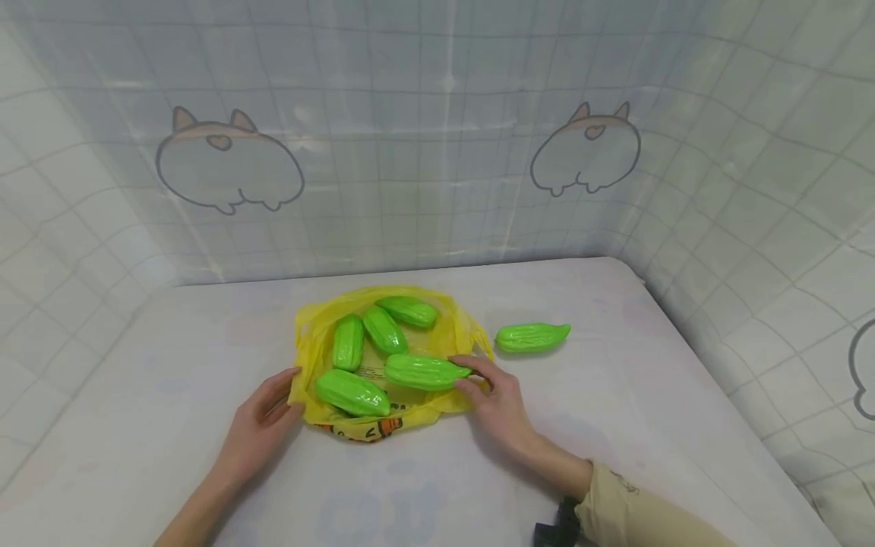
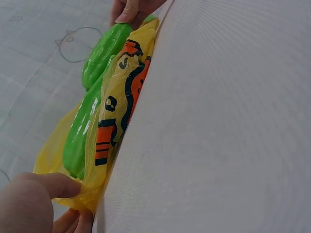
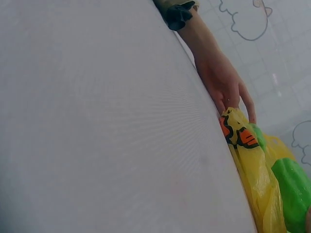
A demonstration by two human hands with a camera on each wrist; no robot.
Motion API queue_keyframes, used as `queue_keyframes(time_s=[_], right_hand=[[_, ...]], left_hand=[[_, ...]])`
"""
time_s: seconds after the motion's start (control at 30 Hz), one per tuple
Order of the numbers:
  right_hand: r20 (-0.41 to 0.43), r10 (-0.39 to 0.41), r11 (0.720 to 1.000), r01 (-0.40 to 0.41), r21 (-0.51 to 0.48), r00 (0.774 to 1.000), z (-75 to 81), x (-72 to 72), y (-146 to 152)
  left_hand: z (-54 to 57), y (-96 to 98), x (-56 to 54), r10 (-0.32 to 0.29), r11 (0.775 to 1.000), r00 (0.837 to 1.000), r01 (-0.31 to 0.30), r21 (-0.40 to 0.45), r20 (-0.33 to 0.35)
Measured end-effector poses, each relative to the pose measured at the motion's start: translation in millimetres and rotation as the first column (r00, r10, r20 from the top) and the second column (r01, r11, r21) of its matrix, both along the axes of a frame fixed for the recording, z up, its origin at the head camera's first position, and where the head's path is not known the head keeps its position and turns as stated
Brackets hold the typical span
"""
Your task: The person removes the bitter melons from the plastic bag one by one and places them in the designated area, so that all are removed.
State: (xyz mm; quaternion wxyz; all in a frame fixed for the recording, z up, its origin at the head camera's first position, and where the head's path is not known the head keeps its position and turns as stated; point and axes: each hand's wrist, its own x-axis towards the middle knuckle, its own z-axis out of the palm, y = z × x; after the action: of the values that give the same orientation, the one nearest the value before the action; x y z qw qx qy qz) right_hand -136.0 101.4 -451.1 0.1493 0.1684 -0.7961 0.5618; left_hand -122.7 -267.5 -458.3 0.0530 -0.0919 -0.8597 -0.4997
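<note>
A yellow plastic bag [image 1: 466,304] lies spread open on the table, with several shiny, ribbed green bitter melons in it, one of them a bitter melon [image 1: 350,393] near the front. My left hand [image 1: 260,425] pinches the bag's left rim between thumb and fingers; the left wrist view shows the thumb [image 2: 60,185] over the plastic. At the bag's right side, my right hand [image 1: 502,403] holds another bitter melon [image 1: 420,371] by its pointed end, thumb and fingers either side. This melon lies over the bag's opening. The bag's front bears an orange and black print [image 2: 132,87].
One more bitter melon [image 1: 532,338] lies on the table right of the bag, beyond my right hand. The table [image 1: 383,501] has a pale cloth. Behind and on both sides hang grid-patterned curtains [image 1: 410,152] with cartoon animal prints.
</note>
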Motion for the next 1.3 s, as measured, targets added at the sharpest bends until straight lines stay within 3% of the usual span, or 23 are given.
queue_keyframes(time_s=[0.47, 1.3], right_hand=[[-0.005, 0.066, 0.997, -0.066, -0.041, 0.998, -0.8, 3.6, 19.8], [0.038, 0.037, 0.996, -0.034, -0.080, 0.999, -2.7, 5.4, 59.0]], left_hand=[[1.3, 0.4, 0.7, 0.001, 1.000, 1.000, -0.001, -0.002, 0.012], [2.6, 0.1, 1.0, 0.017, 1.000, 0.999, -0.016, -0.016, 0.033]])
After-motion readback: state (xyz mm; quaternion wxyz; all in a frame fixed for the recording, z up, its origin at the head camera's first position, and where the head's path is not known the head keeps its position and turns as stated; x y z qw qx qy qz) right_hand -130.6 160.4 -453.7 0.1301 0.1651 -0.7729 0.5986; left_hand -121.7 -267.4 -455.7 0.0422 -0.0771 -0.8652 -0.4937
